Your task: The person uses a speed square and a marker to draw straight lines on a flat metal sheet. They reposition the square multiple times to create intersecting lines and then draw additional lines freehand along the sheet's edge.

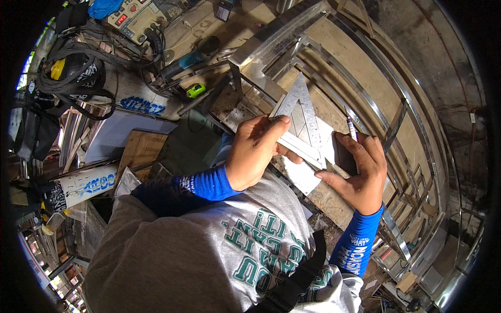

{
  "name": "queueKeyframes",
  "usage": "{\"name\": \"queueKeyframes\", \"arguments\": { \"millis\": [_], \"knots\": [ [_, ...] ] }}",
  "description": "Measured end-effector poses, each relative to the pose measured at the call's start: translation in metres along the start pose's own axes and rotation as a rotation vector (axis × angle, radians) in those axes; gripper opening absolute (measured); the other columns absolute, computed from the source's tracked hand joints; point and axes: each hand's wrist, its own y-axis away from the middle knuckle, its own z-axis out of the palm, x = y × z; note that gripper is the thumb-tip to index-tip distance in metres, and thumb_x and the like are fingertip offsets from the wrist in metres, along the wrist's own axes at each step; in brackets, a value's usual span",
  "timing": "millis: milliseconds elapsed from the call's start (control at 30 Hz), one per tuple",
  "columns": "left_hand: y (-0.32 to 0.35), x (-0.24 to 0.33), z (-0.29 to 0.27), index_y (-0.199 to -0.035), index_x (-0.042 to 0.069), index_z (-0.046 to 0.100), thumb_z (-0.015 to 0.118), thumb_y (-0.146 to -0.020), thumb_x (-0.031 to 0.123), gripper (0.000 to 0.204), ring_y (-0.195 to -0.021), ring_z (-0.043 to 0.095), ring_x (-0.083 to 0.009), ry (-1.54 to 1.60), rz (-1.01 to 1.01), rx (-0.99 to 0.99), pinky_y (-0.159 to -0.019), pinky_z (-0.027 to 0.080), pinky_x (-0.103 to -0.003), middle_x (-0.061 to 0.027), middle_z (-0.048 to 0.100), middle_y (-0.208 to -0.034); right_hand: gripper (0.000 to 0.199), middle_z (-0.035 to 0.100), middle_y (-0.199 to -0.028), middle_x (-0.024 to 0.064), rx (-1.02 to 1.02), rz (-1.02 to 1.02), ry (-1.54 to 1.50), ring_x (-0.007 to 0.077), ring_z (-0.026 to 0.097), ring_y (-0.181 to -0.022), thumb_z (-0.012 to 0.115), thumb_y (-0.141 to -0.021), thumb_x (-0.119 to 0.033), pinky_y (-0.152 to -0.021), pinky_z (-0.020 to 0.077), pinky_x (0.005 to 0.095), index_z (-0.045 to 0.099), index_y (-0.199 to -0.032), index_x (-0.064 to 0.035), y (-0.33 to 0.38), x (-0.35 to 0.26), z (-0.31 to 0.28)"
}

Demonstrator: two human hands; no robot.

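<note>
Small red display (121, 20) on beige welding unit (136, 18), bench's top-left corner. Blue-lettered label (142, 105) on white panel at bench's left edge. White cylinder (83, 185) with blue and black label, lower left, below the bench.

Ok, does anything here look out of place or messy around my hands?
Nothing odd at the hands: the left hand presses the triangular metal square flat and the right hand holds a marker. The tangled black cables at upper left look messy.
</note>
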Motion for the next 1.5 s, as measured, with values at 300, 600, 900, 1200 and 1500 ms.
{"name": "queueKeyframes", "arguments": {
  "millis": [300, 600, 900, 1200, 1500],
  "knots": [
    [-0.005, -0.003, -0.002, -0.106, 0.002, 0.068, 0.068, -0.108, 0.026, 0.024, -0.067, 0.079, -0.0225, -0.039, -0.050, 0.072, -0.056, 0.057, -0.029, -0.0082, 0.077, -0.090, 0.085, 0.068, -0.103, 0.0150, -0.007, -0.006, 0.015, 0.0309, 0.060, -0.087, 0.102, -0.055, -0.045, -0.077, 0.0514, 0.0421, 0.079, -0.122, 0.0013, 0.000, 0.000, 0.000],
    [-0.005, 0.005, 0.005, -0.107, 0.001, 0.070, 0.069, -0.106, 0.022, 0.021, -0.070, 0.079, -0.0234, 0.055, -0.085, 0.062, -0.060, 0.065, -0.034, -0.0101, 0.078, -0.095, 0.080, 0.069, -0.106, 0.0157, -0.031, 0.002, 0.003, 0.0313, 0.061, -0.088, 0.102, -0.056, -0.039, -0.078, 0.0517, 0.0428, 0.079, -0.122, 0.0002, -0.001, 0.000, -0.001],
    [-0.004, 0.003, 0.004, -0.107, 0.003, 0.071, 0.070, -0.106, 0.024, 0.021, -0.067, 0.078, -0.0231, 0.016, -0.068, 0.038, -0.056, 0.061, -0.030, -0.0080, 0.077, -0.094, 0.079, 0.069, -0.105, 0.0156, -0.027, 0.004, 0.014, 0.0313, 0.061, -0.089, 0.102, -0.057, -0.039, -0.078, 0.0519, 0.0422, 0.079, -0.122, 0.0002, 0.000, -0.001, -0.003],
    [-0.006, -0.002, 0.004, -0.101, 0.006, 0.069, 0.071, -0.106, 0.027, 0.022, -0.064, 0.077, -0.0203, -0.003, -0.039, 0.097, -0.049, 0.050, -0.024, -0.0025, 0.075, -0.088, 0.081, 0.070, -0.106, 0.0160, -0.009, -0.003, 0.001, 0.0317, 0.062, -0.089, 0.101, -0.057, -0.042, -0.079, 0.0524, 0.0426, 0.079, -0.122, 0.0007, -0.001, -0.001, -0.001],
    [-0.004, -0.005, 0.004, -0.103, 0.003, 0.070, 0.072, -0.104, 0.024, 0.022, -0.063, 0.074, -0.0187, -0.009, -0.046, 0.150, -0.051, 0.057, -0.029, -0.0057, 0.074, -0.085, 0.091, 0.069, -0.108, 0.0143, -0.136, -0.003, -0.084, 0.0278, 0.063, -0.093, 0.104, -0.057, -0.036, -0.083, 0.0517, 0.0392, 0.070, -0.132, 0.0038, -0.006, 0.002, -0.016]
  ]
}}
